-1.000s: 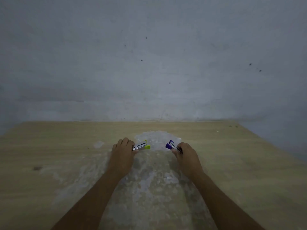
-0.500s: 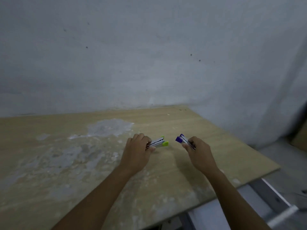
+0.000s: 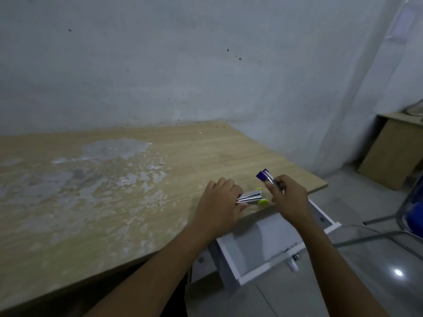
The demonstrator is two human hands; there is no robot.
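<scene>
Nearest, an open white drawer point(image 3: 270, 266) juts out from under the near right edge of the worktop point(image 3: 103, 213). Just beyond it, the left hand point(image 3: 219, 202) has its fingers point(image 3: 226, 184) curled around a green-tipped stapler point(image 3: 250, 196), low at the edge; whether it rests on the wood cannot be told. To its right, the right hand point(image 3: 289, 197) has its fingers clamped on a purple stapler point(image 3: 265, 176), purple end raised and pointing far left. Both staplers hang by the edge above the drawer, so a slackened grip would likely drop one into it or onto the floor point(image 3: 343, 284). Their tips are near each other, and a hasty move could knock them together.
</scene>
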